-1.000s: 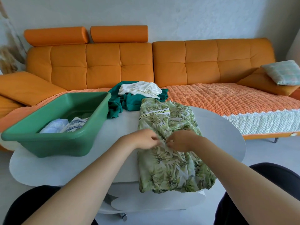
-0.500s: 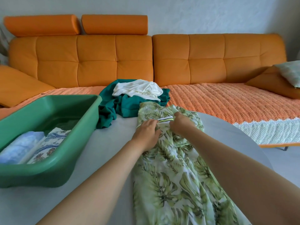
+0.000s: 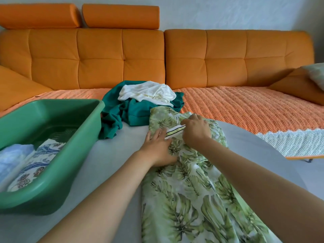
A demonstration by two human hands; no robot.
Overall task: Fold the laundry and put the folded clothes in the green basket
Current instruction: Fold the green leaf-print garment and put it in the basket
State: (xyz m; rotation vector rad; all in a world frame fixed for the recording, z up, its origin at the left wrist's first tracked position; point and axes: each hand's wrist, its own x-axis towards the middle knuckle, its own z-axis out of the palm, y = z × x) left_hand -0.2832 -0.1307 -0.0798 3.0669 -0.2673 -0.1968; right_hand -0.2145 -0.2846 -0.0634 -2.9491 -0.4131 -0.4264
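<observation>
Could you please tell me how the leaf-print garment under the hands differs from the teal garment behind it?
The leaf-print garment is patterned; the teal garment is plain. The leaf-print garment lies spread out flat; the teal garment is crumpled. The left hand presses and the right hand grips the leaf-print garment; the teal garment bears only a white garment. Both lie outside the green basket.

The single head-worn camera looked forward and down over the white table [image 3: 108, 155], so near that the leaf-print garment [image 3: 189, 199] ran off the bottom edge and the green basket [image 3: 82, 137] was cut at the left. It faced the orange sofa [image 3: 122, 58] squarely across the table, its wide lens bowing the sofa's back.
</observation>
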